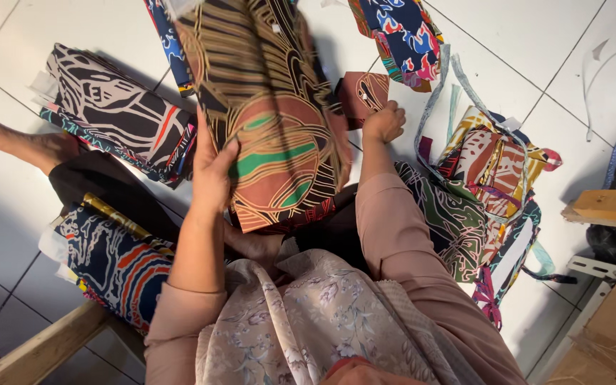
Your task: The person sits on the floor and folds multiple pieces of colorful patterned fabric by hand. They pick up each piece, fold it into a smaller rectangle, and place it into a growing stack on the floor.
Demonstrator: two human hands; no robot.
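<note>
Left hand grips big brown patterned cloth, lifted. Right hand pinches small maroon piece on floor. Folded cloths lie around; pile still loose.

A white tiled floor carries folded patterned cloths all round. At the upper left lies a black-and-cream folded cloth; at the lower left a dark blue cloth with orange curves rests beside a wooden bar. A blue-and-red cloth lies at the top. On the right a heap of green, orange and white cloths sits tangled with loose fabric strips. A wooden block and a cardboard box stand at the far right.
</note>
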